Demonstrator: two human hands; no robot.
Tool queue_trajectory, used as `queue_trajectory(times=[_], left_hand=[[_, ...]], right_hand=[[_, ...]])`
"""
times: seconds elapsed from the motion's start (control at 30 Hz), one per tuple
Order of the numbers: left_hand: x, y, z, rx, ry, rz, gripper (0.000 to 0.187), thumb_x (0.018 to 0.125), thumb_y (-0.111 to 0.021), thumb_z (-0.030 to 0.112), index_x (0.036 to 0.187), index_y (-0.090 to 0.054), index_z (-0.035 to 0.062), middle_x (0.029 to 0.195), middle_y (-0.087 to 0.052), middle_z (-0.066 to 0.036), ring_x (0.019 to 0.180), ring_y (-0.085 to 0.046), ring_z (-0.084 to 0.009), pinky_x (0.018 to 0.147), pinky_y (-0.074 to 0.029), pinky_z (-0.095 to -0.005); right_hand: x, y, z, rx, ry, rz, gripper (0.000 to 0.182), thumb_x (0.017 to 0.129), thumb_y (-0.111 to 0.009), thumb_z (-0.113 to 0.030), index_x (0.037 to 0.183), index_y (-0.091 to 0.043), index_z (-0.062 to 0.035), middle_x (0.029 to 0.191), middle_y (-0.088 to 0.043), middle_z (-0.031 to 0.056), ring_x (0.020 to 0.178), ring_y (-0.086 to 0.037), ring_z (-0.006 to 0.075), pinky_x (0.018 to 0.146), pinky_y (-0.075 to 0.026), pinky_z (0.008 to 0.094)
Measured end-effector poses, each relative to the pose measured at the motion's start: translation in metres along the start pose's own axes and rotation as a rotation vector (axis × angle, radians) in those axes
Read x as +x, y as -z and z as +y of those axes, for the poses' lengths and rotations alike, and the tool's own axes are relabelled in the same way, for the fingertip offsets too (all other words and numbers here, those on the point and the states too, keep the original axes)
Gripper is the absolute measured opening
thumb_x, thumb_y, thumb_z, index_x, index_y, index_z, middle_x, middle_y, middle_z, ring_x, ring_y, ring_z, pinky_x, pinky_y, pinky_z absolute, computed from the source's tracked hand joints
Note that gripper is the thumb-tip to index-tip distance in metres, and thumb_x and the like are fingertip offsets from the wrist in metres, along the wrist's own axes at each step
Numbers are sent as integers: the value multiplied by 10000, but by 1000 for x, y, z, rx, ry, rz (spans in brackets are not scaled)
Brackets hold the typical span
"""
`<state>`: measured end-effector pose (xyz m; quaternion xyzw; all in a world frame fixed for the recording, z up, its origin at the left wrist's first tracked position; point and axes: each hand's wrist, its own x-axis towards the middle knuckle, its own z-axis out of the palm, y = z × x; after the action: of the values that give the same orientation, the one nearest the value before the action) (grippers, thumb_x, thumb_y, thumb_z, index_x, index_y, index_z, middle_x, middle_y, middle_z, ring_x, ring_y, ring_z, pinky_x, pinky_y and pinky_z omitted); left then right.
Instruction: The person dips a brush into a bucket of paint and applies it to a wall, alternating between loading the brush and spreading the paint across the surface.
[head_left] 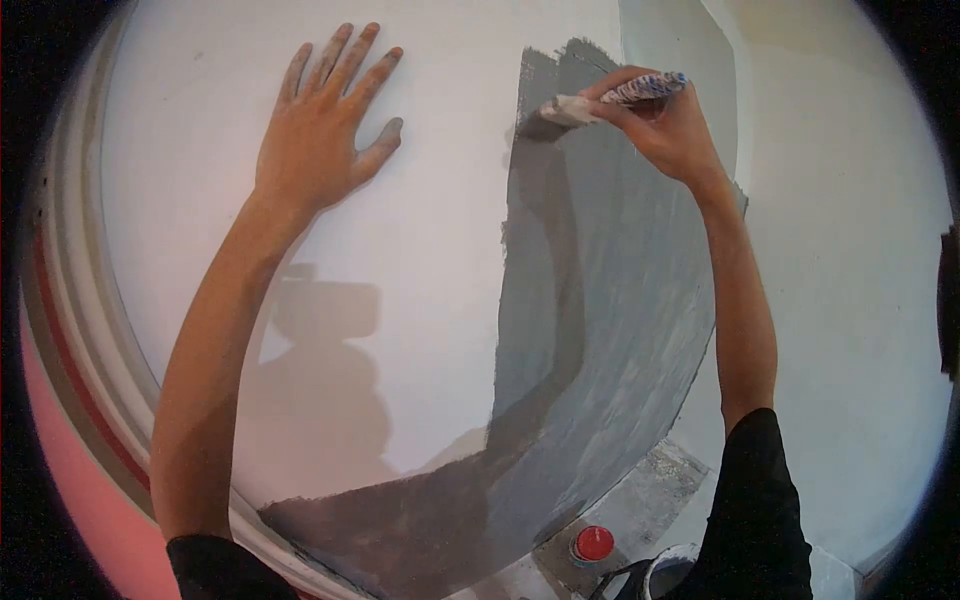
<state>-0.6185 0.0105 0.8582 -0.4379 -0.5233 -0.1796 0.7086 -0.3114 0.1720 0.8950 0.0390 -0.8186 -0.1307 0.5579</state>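
Observation:
My right hand (pixel 665 125) grips a paintbrush (pixel 648 88) by its paint-speckled handle, fingers closed round it. The brush's bristles press on the grey paint (pixel 625 260) near the upper left edge of the painted area. My left hand (pixel 318 130) lies flat against the bare white wall (pixel 430 250), fingers spread, with grey smears on the fingertips. Grey covers a tall band on the right of this wall and a strip along its bottom. The band's left edge is ragged.
A jar with a red lid (pixel 594 543) stands low on the floor (pixel 640 490). Beside it is a round container (pixel 672 570), partly hidden by my right sleeve. A pale side wall (pixel 840 280) rises at the right. Moulded white trim (pixel 90 260) borders the left.

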Motion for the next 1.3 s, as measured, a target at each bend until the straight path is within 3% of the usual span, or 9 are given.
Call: queue_trajectory(times=[0.17, 0.27, 0.4, 0.67, 0.87, 0.97, 1.17, 1.3], left_hand=[[1, 1, -1, -14, 2, -5, 656, 919, -571, 398, 1514, -319, 289, 1611, -230, -17, 1484, -206, -231, 1224, -139, -485], [0, -1, -1, -33, 2, 7, 663, 915, -577, 400, 1515, -317, 289, 1613, -225, -15, 1486, -200, -226, 1225, -136, -484], [-1, 1, 1, 15, 22, 16, 620, 928, -537, 448, 1498, -358, 284, 1595, -278, -6, 1478, -220, -194, 1236, -123, -428], [-2, -2, 0, -19, 23, -10, 652, 927, -554, 415, 1519, -307, 299, 1614, -223, -4, 1486, -198, -218, 1229, -122, -474], [-1, -3, -2, -19, -9, 43, 646, 924, -555, 423, 1513, -325, 289, 1605, -248, -16, 1482, -212, -228, 1228, -128, -474], [0, -2, -3, -24, -31, 69, 647, 923, -558, 421, 1512, -328, 285, 1604, -252, -22, 1481, -216, -233, 1227, -131, -477], [-2, -5, -4, -39, -37, 85, 645, 924, -566, 409, 1511, -331, 282, 1605, -250, -26, 1479, -223, -237, 1225, -133, -483], [-1, -3, -2, -30, -19, 67, 648, 922, -572, 407, 1510, -332, 282, 1606, -247, -25, 1479, -221, -237, 1225, -131, -482]], right_hand=[[22, 3, -8, -203, 49, 129, 147, 883, -736, -216, 897, -757, -71, 759, -723, 41, 700, -650, 75, 620, -525, 266], [10, 11, -9, -179, 36, 85, 131, 880, -738, -187, 907, -753, -60, 789, -729, 57, 687, -657, 102, 621, -534, 266], [-11, -3, -31, -12, 78, -35, 89, 864, -740, -115, 922, -747, -48, 862, -743, 82, 742, -695, 138, 673, -573, 284], [-11, -8, -47, -33, 29, -49, 74, 849, -739, -70, 919, -744, -46, 877, -744, 95, 829, -723, 177, 807, -601, 328], [5, -20, -32, -172, 141, 9, 81, 851, -748, -118, 916, -748, -70, 837, -742, 87, 723, -702, 176, 626, -540, 302], [27, -19, -16, -267, 129, -6, 85, 847, -736, -41, 931, -735, -27, 836, -736, 63, 774, -688, 121, 717, -556, 283], [28, -10, -33, -278, 217, 15, 84, 849, -739, -52, 928, -732, -23, 826, -732, 73, 757, -683, 121, 706, -545, 272], [-2, -17, -49, -149, 134, -61, 92, 836, -743, -41, 925, -732, -25, 845, -738, 85, 762, -692, 138, 709, -550, 279]])
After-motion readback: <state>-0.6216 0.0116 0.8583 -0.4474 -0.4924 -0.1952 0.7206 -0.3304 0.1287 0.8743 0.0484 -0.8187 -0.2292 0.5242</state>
